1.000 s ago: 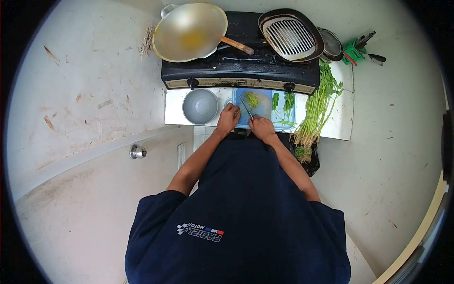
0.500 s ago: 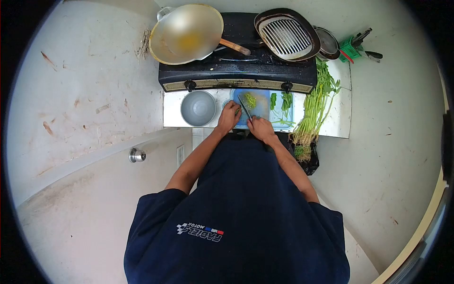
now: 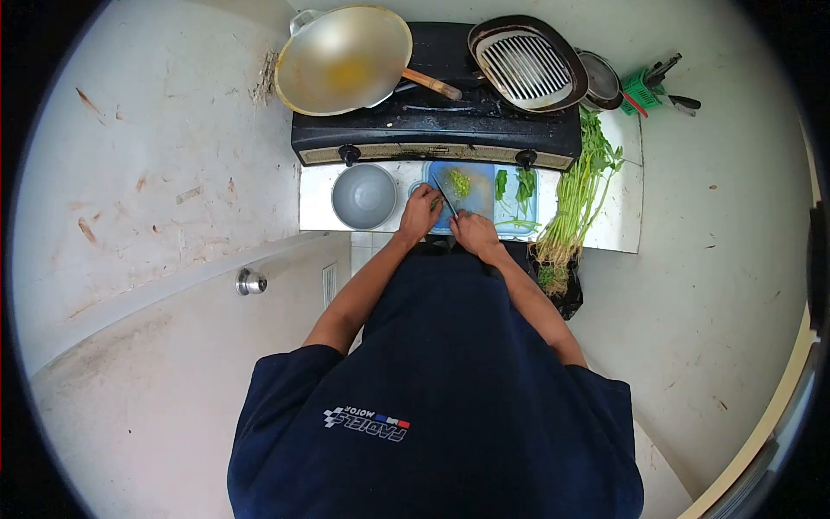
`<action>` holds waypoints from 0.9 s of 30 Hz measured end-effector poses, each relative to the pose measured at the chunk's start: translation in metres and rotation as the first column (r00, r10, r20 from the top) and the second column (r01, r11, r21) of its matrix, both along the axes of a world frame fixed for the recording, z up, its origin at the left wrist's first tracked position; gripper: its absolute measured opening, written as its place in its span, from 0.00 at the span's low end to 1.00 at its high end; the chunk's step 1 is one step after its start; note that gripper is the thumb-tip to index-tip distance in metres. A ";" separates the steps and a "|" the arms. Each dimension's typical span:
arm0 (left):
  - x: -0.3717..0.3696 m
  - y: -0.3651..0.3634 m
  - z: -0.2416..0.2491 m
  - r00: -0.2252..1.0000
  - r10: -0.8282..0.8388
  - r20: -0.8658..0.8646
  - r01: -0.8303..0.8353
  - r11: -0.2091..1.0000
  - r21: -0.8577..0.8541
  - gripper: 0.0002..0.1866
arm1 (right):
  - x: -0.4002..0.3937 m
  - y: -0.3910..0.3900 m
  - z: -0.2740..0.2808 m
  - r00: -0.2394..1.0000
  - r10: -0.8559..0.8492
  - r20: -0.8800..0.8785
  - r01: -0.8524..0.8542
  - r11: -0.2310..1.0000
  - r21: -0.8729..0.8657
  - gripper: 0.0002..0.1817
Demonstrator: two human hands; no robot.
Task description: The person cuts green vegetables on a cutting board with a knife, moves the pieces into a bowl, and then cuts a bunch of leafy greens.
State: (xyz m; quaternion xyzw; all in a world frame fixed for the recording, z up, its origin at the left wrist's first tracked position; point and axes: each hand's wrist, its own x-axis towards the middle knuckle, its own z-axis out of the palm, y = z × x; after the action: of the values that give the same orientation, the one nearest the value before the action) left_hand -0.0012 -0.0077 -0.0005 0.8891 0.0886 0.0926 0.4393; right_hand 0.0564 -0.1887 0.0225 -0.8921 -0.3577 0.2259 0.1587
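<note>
My right hand (image 3: 474, 232) is closed round the handle of a knife (image 3: 444, 196), whose blade slants up and left over the blue cutting board (image 3: 480, 177). Close beside the blade, my left hand (image 3: 421, 210) rests on the board's left edge with its fingers curled down. What lies under those fingers is mostly hidden; a trace of green shows there. Just past the blade sits a small heap of chopped greens (image 3: 459, 182). Loose leafy sprigs (image 3: 524, 184) lie to the right, on a light blue tray (image 3: 533, 208).
A grey bowl (image 3: 364, 197) stands left of the board. Long-stemmed greens with roots (image 3: 573, 203) hang over the counter's front at right. Behind is a black stove (image 3: 432, 130) bearing a wok (image 3: 344, 60) and a grill pan (image 3: 527, 65). A green basket (image 3: 640, 91) holds utensils.
The knife blade has shifted slightly to the left, nearer my left fingers. Both hands stay in nearly the same place, and the heap of chopped greens looks the same.
</note>
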 end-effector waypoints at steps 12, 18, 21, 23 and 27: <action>-0.001 0.000 -0.002 0.999 0.037 0.019 -0.036 0.999 -0.038 0.06 | -0.009 -0.011 -0.010 0.999 0.012 0.043 -0.012 1.000 0.003 0.22; -0.002 -0.001 -0.003 0.999 0.033 0.028 -0.031 0.998 -0.045 0.06 | -0.007 -0.006 -0.012 0.998 0.008 0.065 -0.012 0.998 0.062 0.22; -0.004 -0.002 -0.002 0.998 0.031 0.047 -0.028 0.998 -0.050 0.08 | -0.005 -0.001 -0.009 0.998 0.007 0.068 -0.012 0.997 0.078 0.22; -0.005 -0.002 0.001 0.998 0.026 0.059 -0.024 0.999 -0.047 0.08 | -0.004 -0.001 -0.006 0.999 0.012 0.053 -0.015 0.998 0.061 0.22; -0.005 -0.001 0.001 0.998 0.040 0.044 -0.038 0.999 -0.039 0.09 | -0.005 -0.007 -0.003 1.000 0.005 0.011 -0.005 1.000 0.012 0.23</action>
State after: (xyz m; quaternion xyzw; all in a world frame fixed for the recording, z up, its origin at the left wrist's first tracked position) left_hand -0.0059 -0.0087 0.0005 0.8765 0.0979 0.1193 0.4561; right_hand 0.0515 -0.1961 0.0193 -0.8916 -0.3620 0.2191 0.1614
